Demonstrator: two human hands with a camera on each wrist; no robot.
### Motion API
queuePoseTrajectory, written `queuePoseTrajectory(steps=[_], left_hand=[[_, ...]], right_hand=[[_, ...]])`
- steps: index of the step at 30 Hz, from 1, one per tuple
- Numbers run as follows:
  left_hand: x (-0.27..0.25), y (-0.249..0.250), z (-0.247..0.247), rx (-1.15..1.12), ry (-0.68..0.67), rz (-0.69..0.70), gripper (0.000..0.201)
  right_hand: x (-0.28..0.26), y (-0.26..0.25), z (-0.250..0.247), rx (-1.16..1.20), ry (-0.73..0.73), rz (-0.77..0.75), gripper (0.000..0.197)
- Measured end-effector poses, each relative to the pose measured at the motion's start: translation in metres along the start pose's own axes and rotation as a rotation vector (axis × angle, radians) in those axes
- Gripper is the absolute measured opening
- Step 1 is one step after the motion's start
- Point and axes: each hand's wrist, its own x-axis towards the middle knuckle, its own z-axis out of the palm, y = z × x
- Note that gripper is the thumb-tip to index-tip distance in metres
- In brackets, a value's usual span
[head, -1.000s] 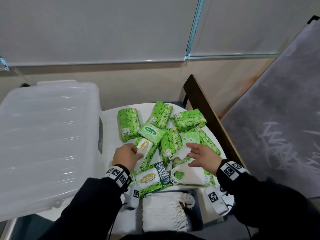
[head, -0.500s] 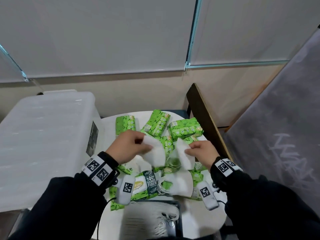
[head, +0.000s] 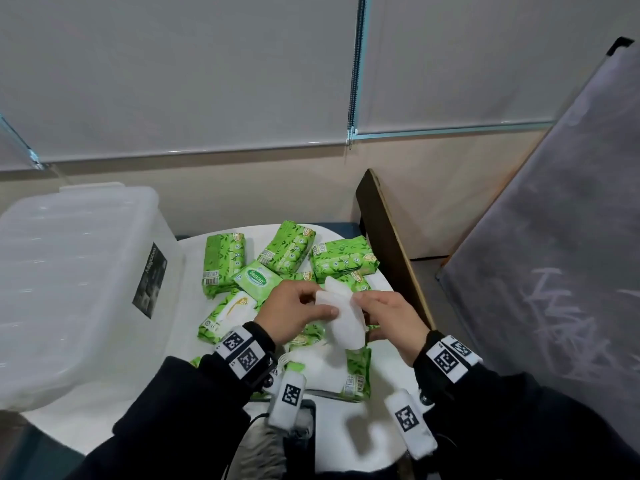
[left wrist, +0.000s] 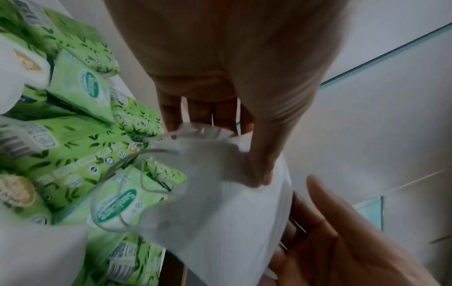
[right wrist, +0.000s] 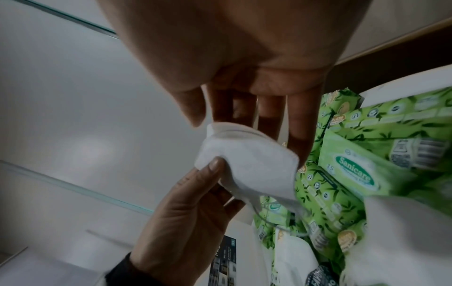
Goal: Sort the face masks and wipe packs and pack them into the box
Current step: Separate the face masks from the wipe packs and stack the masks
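Half a second ago each hand held its own white mask, apart from the other; now the two hands have come together over the middle of the table and hold the masks as one bundle.

On the left stands the clear plastic box (head: 76, 289), with its lid on, at the left edge of the round white table (head: 86, 424). Beside it, the green wipe packs (head: 225, 259) lie in a loose pile on the table, some overlapping.

Above this pile the left hand (head: 294, 311) is raised. Its fingers are curled, and the thumb presses the white face masks (head: 341, 315) from the front, so it pinches their upper left part. In the left wrist view the thin ear loops (left wrist: 117, 191) hang down from the masks over the packs.

The right hand (head: 391, 322) meets them from the other side. Its fingers are more straight and lie along the masks, and the thumb closes on the edge, so it also has hold of them.

Under both hands another white mask (head: 320, 367) lies on the packs. On the right, a dark wooden board (head: 391, 244) leans beside the table, next to a grey chalkboard (head: 554, 254).
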Motion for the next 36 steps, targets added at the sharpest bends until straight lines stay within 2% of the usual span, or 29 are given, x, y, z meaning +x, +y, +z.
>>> queuePoseTrajectory(steps=[3,6,10,14,17,22,28,36], left_hand=[[-0.004,-0.005,0.014,-0.042,0.096,-0.036,0.037],[-0.007,-0.01,0.02,-0.064,0.156,-0.077,0.051],[-0.008,-0.016,0.025,-0.156,0.2,-0.074,0.019],[-0.011,-0.02,0.029,-0.153,0.213,-0.036,0.023],[-0.012,-0.022,0.029,-0.166,0.233,-0.019,0.021],[-0.013,-0.027,0.026,-0.154,0.247,-0.004,0.02],[-0.013,-0.033,0.02,-0.173,0.239,-0.032,0.023],[-0.012,-0.039,0.012,-0.179,0.212,-0.05,0.023]], right_hand=[[-0.009,0.009,-0.006,0.004,0.02,-0.071,0.013],[-0.011,0.018,-0.012,0.02,0.048,-0.039,0.006],[-0.014,0.026,-0.016,0.042,0.029,-0.019,0.012],[-0.015,0.034,-0.016,0.009,0.023,-0.028,0.013],[-0.014,0.037,-0.014,-0.032,0.047,-0.046,0.008],[-0.014,0.033,-0.01,0.057,0.094,-0.018,0.016],[-0.011,0.034,-0.002,0.103,0.116,0.011,0.009],[-0.005,0.035,0.006,0.158,0.139,0.043,0.011]])
